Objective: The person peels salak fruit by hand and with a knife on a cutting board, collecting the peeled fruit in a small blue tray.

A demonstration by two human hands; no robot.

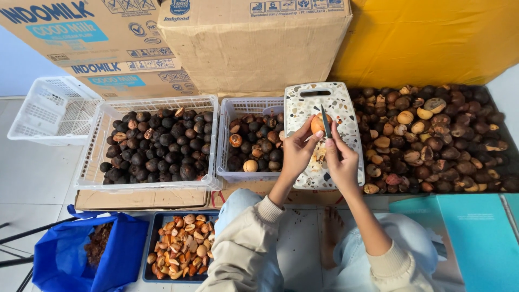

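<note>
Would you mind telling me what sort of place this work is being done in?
Probably a home or small workshop floor for sorting nuts: a person sits on pale tiles, cutting a peeled nut with a knife on a speckled cutting board, amid white baskets and stacked cardboard boxes.

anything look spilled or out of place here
Mostly orderly. One oddity: the speckled cutting board lies askew, propped across a white basket and the loose nut pile. The left hand holds an orange nut there; the right hand holds a knife.
</note>
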